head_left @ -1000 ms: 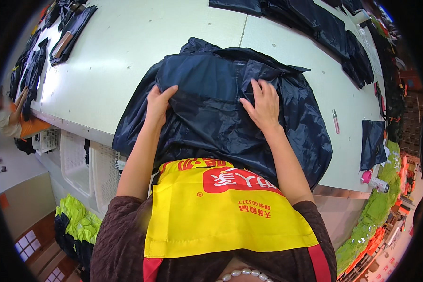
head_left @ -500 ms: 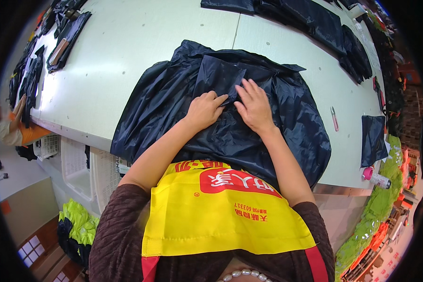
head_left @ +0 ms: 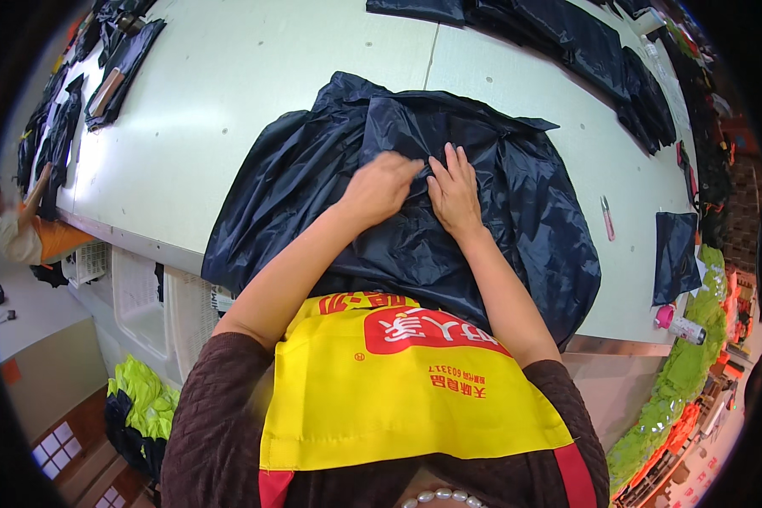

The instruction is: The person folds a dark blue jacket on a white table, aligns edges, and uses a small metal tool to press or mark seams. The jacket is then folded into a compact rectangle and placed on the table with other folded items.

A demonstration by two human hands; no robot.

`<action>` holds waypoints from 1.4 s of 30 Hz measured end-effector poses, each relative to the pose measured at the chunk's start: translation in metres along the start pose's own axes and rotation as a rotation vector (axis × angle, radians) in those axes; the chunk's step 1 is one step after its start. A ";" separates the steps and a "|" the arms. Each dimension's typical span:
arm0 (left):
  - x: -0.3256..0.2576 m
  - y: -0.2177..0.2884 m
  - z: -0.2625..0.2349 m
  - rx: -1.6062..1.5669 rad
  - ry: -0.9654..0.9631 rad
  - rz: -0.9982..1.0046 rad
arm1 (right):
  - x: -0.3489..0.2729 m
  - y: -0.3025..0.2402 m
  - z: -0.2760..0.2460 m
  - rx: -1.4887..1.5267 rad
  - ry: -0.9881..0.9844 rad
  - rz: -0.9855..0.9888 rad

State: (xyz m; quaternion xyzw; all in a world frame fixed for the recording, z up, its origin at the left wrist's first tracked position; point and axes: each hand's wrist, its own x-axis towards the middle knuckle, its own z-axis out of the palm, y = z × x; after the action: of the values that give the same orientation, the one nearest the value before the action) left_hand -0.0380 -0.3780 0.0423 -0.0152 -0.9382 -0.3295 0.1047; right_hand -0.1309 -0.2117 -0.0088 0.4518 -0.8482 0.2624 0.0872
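Observation:
A dark navy garment point(head_left: 288, 199) of thin, shiny fabric is spread in front of me, wrinkled, its near side against my yellow apron point(head_left: 415, 406). A folded-over flap or panel point(head_left: 394, 127) lies at its upper middle. My left hand point(head_left: 383, 188), slightly blurred, is closed with its fingertips pinching the fabric at the flap's lower edge. Close beside it, my right hand point(head_left: 455, 193) lies flat on the garment with fingers stretched out. What is under the left fingers is hidden.
The garment rests on a pale table point(head_left: 313, 51). To the right are small thread snips point(head_left: 607, 218), a dark cloth piece point(head_left: 677, 254) and a bottle with a pink cap point(head_left: 681, 325). Dark garments point(head_left: 559, 42) lie along the far side. Another person's arm point(head_left: 34, 207) shows at far left.
My left hand has moved slightly right and up over the flap. My right hand's fingers have come closer together and settled flat on the fabric.

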 end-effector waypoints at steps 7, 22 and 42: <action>-0.002 -0.047 0.012 0.493 -0.005 -0.063 | 0.001 -0.012 -0.003 -0.095 -0.025 0.014; -0.065 0.020 -0.049 0.150 -0.496 0.298 | -0.064 -0.016 -0.130 -0.157 -0.660 -0.213; 0.000 -0.030 -0.002 0.070 -0.277 -0.365 | -0.014 -0.031 -0.080 -0.153 -0.237 -0.194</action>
State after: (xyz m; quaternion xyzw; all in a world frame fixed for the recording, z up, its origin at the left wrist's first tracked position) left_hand -0.0401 -0.4022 0.0252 0.1135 -0.9416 -0.3052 -0.0859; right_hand -0.1050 -0.1737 0.0645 0.5514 -0.8224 0.1323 0.0455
